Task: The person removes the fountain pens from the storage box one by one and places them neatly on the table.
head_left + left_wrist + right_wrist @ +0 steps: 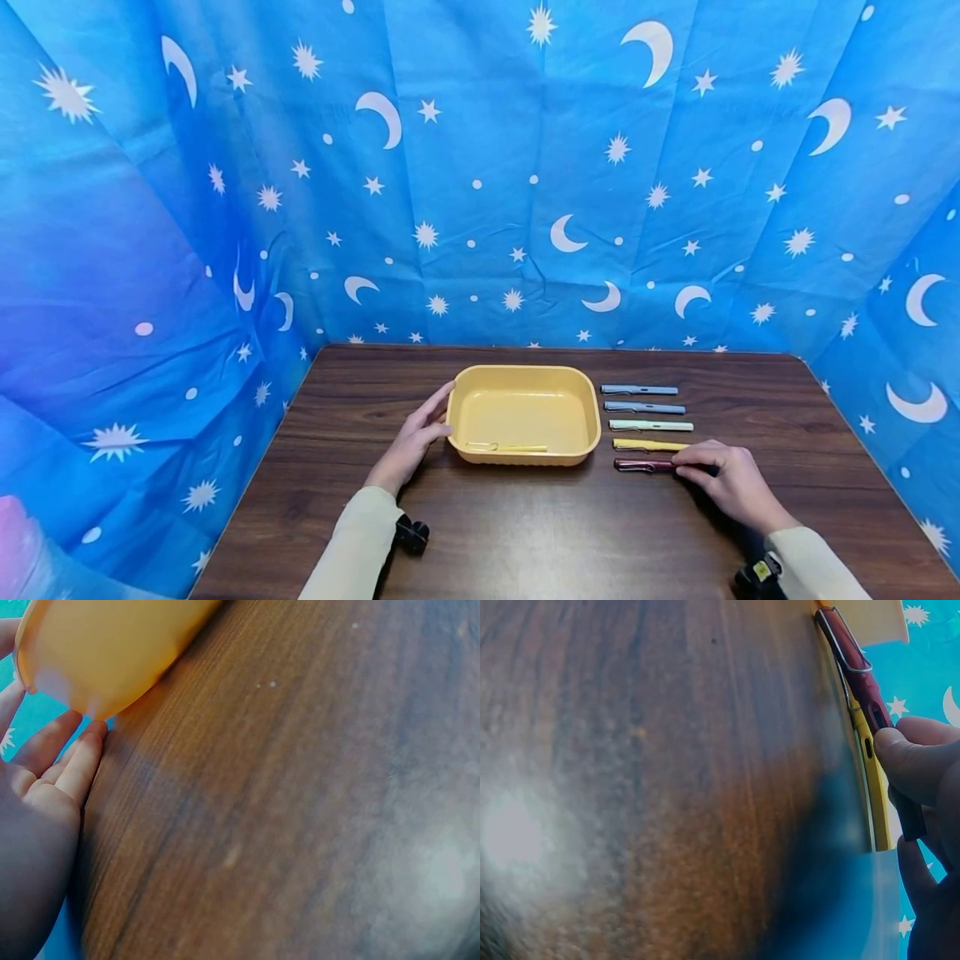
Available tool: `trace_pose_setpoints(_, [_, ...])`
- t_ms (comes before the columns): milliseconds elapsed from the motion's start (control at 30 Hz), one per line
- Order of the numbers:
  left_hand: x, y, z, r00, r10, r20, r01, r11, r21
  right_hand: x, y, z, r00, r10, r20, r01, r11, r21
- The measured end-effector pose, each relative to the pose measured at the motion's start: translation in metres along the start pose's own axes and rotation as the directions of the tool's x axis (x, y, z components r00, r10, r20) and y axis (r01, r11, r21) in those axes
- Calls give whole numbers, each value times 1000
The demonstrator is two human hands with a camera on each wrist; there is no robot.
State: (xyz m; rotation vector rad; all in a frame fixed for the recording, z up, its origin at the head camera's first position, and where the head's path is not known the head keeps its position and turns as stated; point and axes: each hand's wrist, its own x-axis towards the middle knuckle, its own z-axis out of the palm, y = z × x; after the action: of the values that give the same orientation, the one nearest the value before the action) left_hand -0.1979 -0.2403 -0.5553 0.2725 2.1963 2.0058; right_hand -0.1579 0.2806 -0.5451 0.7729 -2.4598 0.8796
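My right hand [723,479] pinches the back end of a dark red pen [643,466] between thumb and fingers. In the right wrist view, the metal clip of this red pen [855,664] points away from the hand, and a yellow pen [877,787] lies just behind it. At the left end of a yellow plastic basin [525,458], my left hand [412,437] rests against the outer wall. The left wrist view has its fingers [82,761] fairly straight, touching the basin's side [120,652]. One pale yellow pen [517,448] lies inside the basin along its near wall.
Right of the basin, a column of pens lies on the brown wooden table [525,533]: a blue pen [641,390], a greyish-blue pen [645,407], a pale green pen [651,426] and a yellow pen [648,445]. A blue star-and-moon cloth [480,208] hangs behind the table.
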Motion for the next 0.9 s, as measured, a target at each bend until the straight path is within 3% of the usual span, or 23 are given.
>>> trace_pose_setpoints(900, [1, 0, 2, 999, -20, -25, 20, 1000, -2, -8, 3, 2, 997, 48, 53, -46, 998, -33])
